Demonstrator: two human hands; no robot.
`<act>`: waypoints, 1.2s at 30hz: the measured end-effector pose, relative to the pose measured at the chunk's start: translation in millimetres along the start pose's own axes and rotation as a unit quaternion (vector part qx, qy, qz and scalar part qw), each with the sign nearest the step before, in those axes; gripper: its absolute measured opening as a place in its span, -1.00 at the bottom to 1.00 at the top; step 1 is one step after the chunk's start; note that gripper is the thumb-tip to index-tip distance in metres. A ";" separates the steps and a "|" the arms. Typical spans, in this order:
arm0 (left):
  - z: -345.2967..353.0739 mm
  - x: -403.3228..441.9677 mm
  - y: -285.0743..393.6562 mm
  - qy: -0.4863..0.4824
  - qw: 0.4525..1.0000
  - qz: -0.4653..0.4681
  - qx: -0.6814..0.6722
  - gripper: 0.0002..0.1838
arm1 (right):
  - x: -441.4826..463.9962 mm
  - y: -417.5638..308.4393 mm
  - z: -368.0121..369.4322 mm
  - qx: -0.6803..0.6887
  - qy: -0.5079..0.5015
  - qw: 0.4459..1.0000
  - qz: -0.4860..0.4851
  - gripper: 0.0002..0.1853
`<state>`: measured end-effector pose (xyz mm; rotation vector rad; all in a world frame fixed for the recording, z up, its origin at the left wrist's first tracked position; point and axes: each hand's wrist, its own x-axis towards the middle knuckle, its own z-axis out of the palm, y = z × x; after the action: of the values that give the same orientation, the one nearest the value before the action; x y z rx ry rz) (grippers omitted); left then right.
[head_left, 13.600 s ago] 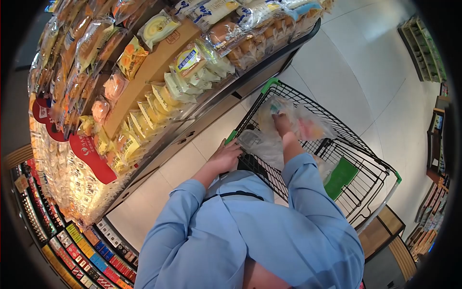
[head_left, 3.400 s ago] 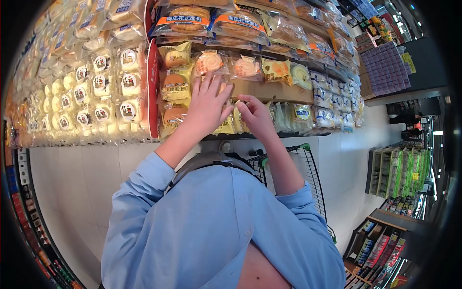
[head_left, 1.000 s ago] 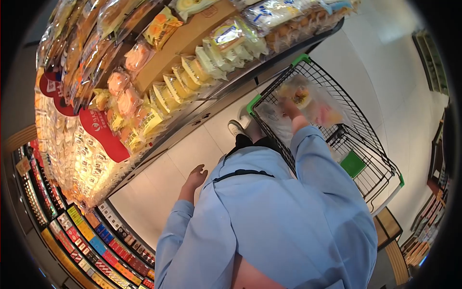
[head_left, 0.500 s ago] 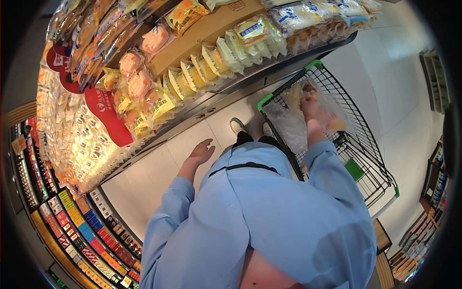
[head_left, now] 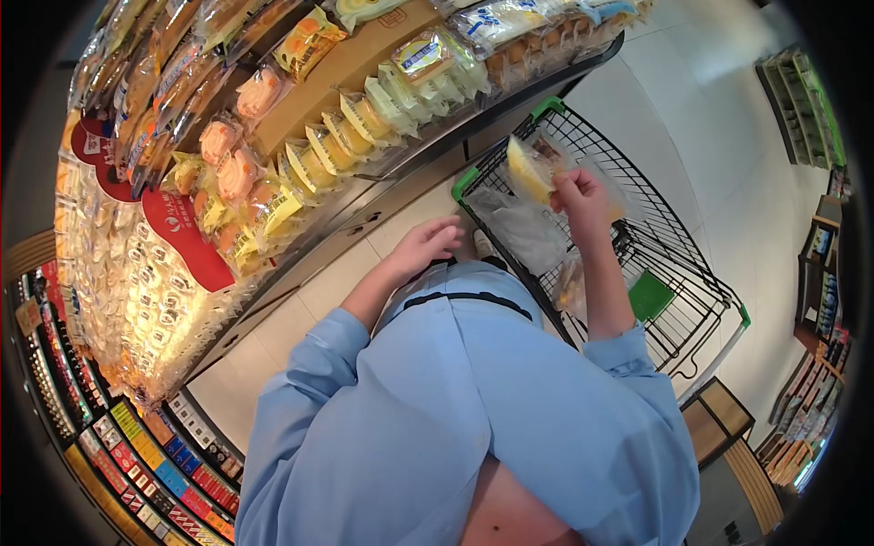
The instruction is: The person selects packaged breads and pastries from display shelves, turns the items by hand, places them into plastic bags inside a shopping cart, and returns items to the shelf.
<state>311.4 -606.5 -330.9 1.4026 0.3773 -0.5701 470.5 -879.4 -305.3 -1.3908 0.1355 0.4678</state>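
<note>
Pinching a yellow packet (head_left: 528,171) by its near end, the right hand (head_left: 566,187) has thumb and fingers closed together. The packet is over the shopping cart (head_left: 651,293), near a clear plastic bag (head_left: 521,227). The step in hand looks like positioning the packet; setting it down would call for lowering, then easing the fingers. The left hand (head_left: 428,244), fingers loosely bent, nothing visible in it, hangs between cart and display (head_left: 437,162).

Open air lay over the floor (head_left: 323,287) between left hand (head_left: 430,244) and shelf (head_left: 369,187). Cart (head_left: 640,173) near rim separated the hands. Plastic bag (head_left: 521,229) and right hand's (head_left: 583,198) yellow packet (head_left: 528,170) crowded the shelf-side end; room by green panel (head_left: 652,296).
</note>
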 end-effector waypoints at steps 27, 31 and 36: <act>29.2 -64.3 84.7 0.033 0.944 0.169 -0.282 -0.03 | -62.3 -29.4 93.5 0.001 -0.373 0.924 0.080 -0.20; 21.1 -65.3 84.5 0.054 0.942 0.187 -0.275 -0.07 | -70.1 -23.6 107.7 0.029 -0.352 0.931 0.090 -0.19; 4.2 -67.7 76.9 0.072 0.934 0.149 -0.316 -0.53 | -77.1 -25.1 121.3 0.004 -0.338 0.939 0.058 -0.28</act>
<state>300.8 -595.2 -229.6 0.8516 0.4082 -0.0726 389.2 -783.2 -231.6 -1.1483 -0.3428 1.0159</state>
